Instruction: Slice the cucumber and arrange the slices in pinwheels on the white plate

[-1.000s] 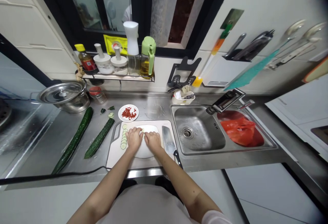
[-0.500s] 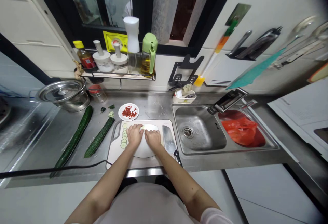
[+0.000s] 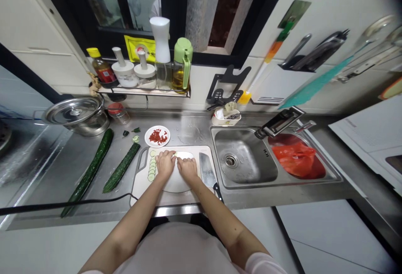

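Note:
A white plate lies on the pale cutting board, and both my hands are over its far part. My left hand has its fingers bent and drawn together, with a bit of pale green cucumber slice at the fingertips. Just to the right, my right hand is closed, fingers curled down toward the plate; what they pinch is hidden. A row of overlapping cucumber slices runs down the board's left side. On its right side rests a kitchen knife, black handle toward me.
Left of the board lie a cut cucumber and a longer whole one. A small dish of red pieces stands behind the board. The sink is to the right. A black cable crosses the counter at left; a lidded pot stands behind.
The view has shifted very slightly. Both hands stay at nearly the same spot over the plate, and nothing else has visibly moved.

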Action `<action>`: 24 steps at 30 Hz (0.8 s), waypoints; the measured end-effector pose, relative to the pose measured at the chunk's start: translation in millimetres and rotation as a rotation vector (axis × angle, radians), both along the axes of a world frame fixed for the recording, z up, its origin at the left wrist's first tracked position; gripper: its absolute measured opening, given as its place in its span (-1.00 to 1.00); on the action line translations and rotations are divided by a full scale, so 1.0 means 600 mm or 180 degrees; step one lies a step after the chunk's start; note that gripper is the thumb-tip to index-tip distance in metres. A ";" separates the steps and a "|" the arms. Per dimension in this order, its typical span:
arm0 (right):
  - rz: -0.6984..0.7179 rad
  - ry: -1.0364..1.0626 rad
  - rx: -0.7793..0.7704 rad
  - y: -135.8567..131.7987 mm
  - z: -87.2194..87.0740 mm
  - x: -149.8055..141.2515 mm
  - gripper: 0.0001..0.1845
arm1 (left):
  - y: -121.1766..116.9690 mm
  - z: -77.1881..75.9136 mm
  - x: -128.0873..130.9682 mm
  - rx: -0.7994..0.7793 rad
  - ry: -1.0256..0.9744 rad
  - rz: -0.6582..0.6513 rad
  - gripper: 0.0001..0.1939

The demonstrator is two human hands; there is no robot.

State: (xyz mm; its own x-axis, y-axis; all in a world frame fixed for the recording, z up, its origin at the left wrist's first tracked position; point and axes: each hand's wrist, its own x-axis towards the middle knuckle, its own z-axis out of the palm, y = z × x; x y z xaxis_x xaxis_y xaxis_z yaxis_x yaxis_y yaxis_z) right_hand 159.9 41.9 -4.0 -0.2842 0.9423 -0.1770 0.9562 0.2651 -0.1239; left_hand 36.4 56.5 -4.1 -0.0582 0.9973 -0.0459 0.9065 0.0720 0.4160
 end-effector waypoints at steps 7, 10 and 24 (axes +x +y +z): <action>0.0031 0.0000 0.0000 0.001 -0.001 -0.002 -0.64 | 0.001 -0.004 0.000 0.0000 -0.0003 -0.0007 -0.69; 0.0009 0.0008 -0.0041 0.002 0.001 -0.003 -0.64 | 0.001 -0.006 0.000 0.0003 -0.0006 -0.0015 -0.68; -0.0095 0.0059 -0.0103 -0.008 0.007 -0.002 -0.62 | 0.000 0.000 0.000 -0.0066 0.0010 -0.0015 -0.68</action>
State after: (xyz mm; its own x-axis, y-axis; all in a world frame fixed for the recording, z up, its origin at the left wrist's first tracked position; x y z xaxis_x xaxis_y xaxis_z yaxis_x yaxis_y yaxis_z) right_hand 158.5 37.2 0.5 -0.2596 0.9442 -0.2025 0.9611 0.2321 -0.1499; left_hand 36.7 56.4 -4.3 -0.0538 0.9963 -0.0664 0.9082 0.0764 0.4115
